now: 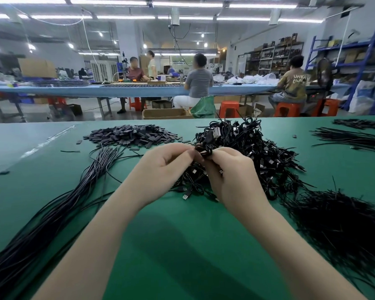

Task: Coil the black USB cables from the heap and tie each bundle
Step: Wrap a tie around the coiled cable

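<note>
Reference landmark: the heap of black USB cables (247, 156) lying on the green table (182, 230), slightly right of centre.

Far left of the heap, a long sheaf of straight black cables (52, 208) runs from the near left edge of the table up toward its middle, fanning out at the far end. Left of the heap and toward the far edge lies a pile of small dark flat pieces (130, 135), with a few strays scattered around it.

Directly in front of the heap, both hands are raised above the table and meet over its near side. The left hand (165, 163) has its fingers curled, thumb and fingertips pinching a small coiled cable bundle (204, 150). The right hand (227, 169) grips the same bundle from the other side, fingers wrapped round it. A USB plug (213, 133) stands up just behind the bundle; whether it belongs to the bundle or to the heap cannot be told, as the area is blurred. A loose silver-tipped plug (185, 196) lies on the table at the heap's near edge.

Right of the heap, toward the near edge, sits a dense mass of thin black ties (338, 226). Right of the heap, toward the far edge, lie two further bunches of thin black strands (351, 138).
</note>
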Demonstrator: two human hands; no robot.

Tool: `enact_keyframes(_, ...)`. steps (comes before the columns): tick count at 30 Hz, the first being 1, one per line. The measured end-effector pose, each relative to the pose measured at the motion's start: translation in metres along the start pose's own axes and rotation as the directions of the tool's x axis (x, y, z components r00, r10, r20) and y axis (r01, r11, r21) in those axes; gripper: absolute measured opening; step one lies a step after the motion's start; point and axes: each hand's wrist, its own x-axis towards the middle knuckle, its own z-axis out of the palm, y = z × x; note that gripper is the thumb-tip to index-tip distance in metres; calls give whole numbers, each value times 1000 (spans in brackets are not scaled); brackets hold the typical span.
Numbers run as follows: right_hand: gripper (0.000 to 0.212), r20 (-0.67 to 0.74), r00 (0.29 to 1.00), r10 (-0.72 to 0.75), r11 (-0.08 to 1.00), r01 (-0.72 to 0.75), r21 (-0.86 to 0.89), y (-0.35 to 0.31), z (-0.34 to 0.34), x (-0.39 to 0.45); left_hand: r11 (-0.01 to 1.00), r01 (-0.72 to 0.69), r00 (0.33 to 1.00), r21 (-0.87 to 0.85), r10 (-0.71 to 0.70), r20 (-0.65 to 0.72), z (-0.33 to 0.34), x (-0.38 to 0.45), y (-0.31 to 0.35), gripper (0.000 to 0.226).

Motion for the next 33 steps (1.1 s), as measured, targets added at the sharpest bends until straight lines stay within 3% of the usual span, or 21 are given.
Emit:
enact_keyframes(4,13,14,1000,-15,994,16,-106,4,-1,0,1000,17,1000,7,-17,-18,4,-2,-2,24)
enact_keyframes(7,11,-28,995,-98,974,90,-208,5,-3,0,985,134,988,-111,-141,-59,8,0,-1,31)
enact_keyframes(8,10,-35,989,-141,956,127,-263,5,-3,-1,957,198,977,-214,-211,-36,9,1,0,33)
enact_keyframes(10,12,-73,972,-222,918,184,-351,7,-3,-4,805,342,936,-484,-335,104,8,1,2,34)
enact_keyframes(12,12,-131,953,-273,899,205,-388,9,-2,-5,669,386,919,-635,-334,207,7,-1,4,30)
enact_keyframes(14,9,-166,944,-285,899,203,-387,10,-2,-4,747,315,947,-585,-284,147,8,-2,3,24)
enact_keyframes(17,6,-170,948,-271,918,201,-341,10,-3,-2,989,47,988,-139,-67,-140,11,0,-2,22)
enact_keyframes(19,7,-149,953,-265,930,212,-300,8,-1,-2,981,-99,961,165,137,-242,11,1,-5,18)
enact_keyframes(20,8,-143,955,-259,937,212,-278,7,-1,-2,963,-148,944,226,206,-258,11,1,-6,13)
enact_keyframes(23,7,-136,957,-255,942,214,-259,4,1,-1,976,-160,941,149,196,-275,15,0,-4,5)
enact_keyframes(27,14,-136,949,-283,917,226,-328,5,1,-1,995,-8,943,-100,-25,-333,24,-3,4,20)
enact_keyframes(29,16,-163,934,-317,892,236,-385,4,2,-4,908,108,943,-406,-223,-248,23,-4,10,31)
enact_keyframes(30,16,-183,923,-339,883,245,-401,4,2,-6,767,190,932,-613,-336,-133,22,-4,12,33)
enact_keyframes(31,16,-207,909,-361,877,255,-407,4,3,-7,560,268,912,-784,-410,20,20,-3,15,32)
enact_keyframes(32,16,-233,897,-376,876,263,-404,3,3,-7,365,320,891,-874,-429,148,18,-4,19,27)
enact_keyframes(33,16,-255,889,-381,881,265,-391,3,3,-7,279,347,886,-896,-412,215,16,-4,19,19)
